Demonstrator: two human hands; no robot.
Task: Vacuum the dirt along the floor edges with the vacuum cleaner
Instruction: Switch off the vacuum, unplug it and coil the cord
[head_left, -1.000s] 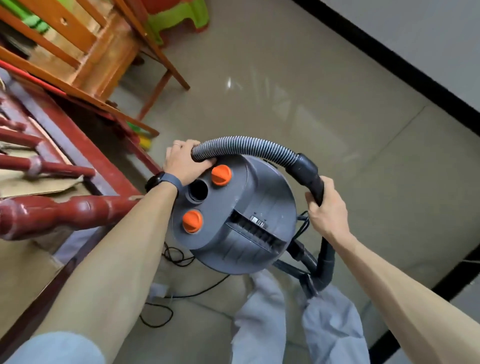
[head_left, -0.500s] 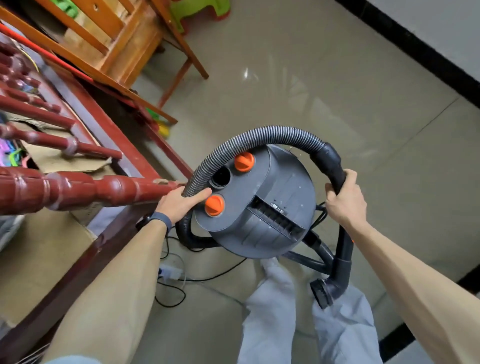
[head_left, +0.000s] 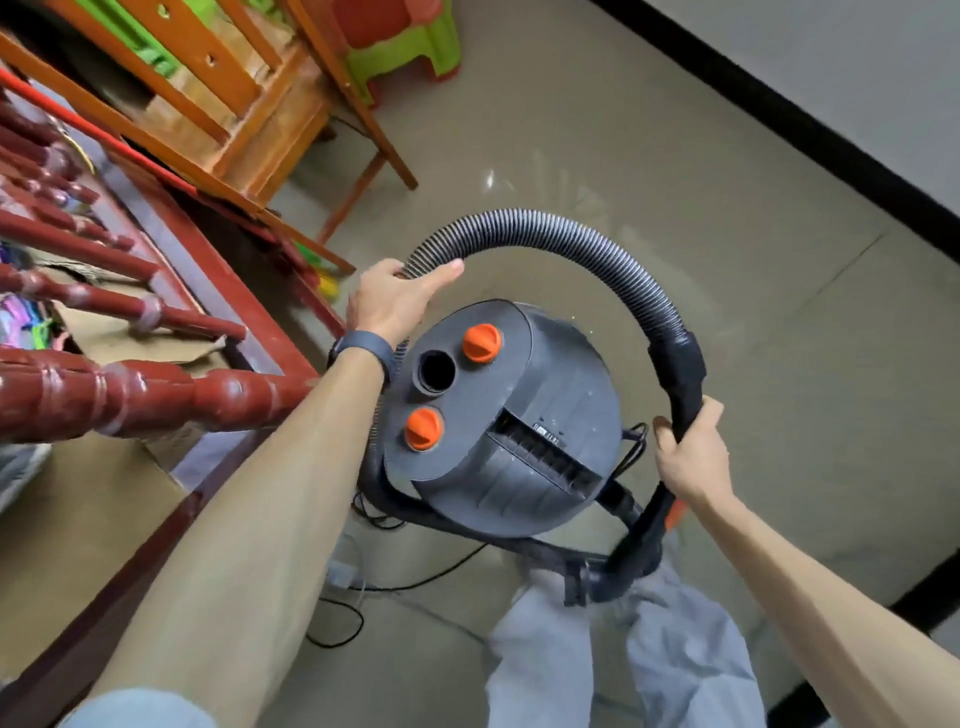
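A grey canister vacuum cleaner (head_left: 524, 431) with two orange knobs and an open round port stands on the tiled floor in front of my legs. Its ribbed black hose (head_left: 566, 234) arcs over the canister from left to right. My left hand (head_left: 395, 301) grips the hose at its left end, above the canister. My right hand (head_left: 691, 457) grips the black rigid handle (head_left: 680, 374) at the hose's other end. The handle tube runs down to a nozzle end (head_left: 592, 582) near my knees.
A dark red wooden railing and bed frame (head_left: 156, 384) with cardboard fills the left. Orange wooden chairs (head_left: 249, 104) and a green stool (head_left: 405, 47) stand at the back. A black power cord (head_left: 337, 618) lies on the floor. A black baseboard (head_left: 810, 135) lines the right wall.
My left hand has slid up the hose from beside the canister to a higher point above it. The hose arc stands taller. My right hand keeps its hold on the handle.
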